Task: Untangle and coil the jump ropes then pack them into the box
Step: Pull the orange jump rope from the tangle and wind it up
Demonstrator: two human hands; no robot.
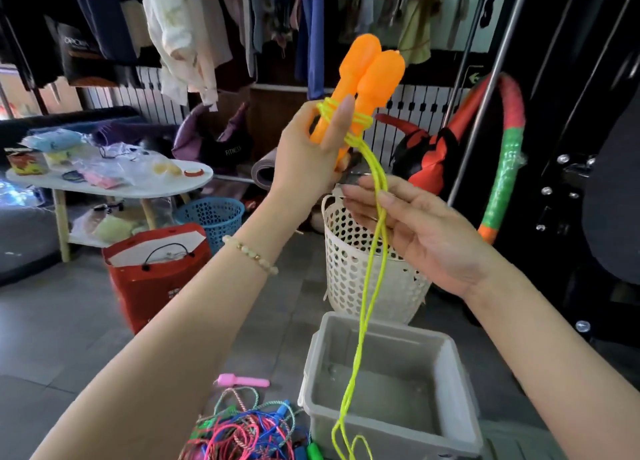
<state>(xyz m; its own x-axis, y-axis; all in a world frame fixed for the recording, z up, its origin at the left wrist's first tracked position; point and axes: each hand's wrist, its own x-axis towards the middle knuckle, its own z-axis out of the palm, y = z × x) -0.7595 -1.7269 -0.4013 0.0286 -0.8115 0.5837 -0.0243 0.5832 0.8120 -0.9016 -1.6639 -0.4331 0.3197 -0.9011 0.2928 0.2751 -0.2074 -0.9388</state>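
While the left grip holds both orange handles upright & side by side, its fingers are curled round the lower shafts, w/ one finger laid straight up the front. Neon yellow cord is wound a few turns round the handles at that fingertip's level, w/ a knotty bunch just below. From there 2 strands drop onto the right grip, which is palm-up w/ fingers spread & relaxed. The cord lies across them, not pinched as far as I can see. Below that hand the strands hang as a long loop over the grey box on the floor; can't tell if the loop's end touches it. Left of the box is a tangled pile of ropes, pink, blue & green, w/ a pink handle just beyond it & a green handle near the box's front corner. Behind: white basket, blue basket, red bag, white worktop w/ packets on it. Bead bracelet on the left wrist.
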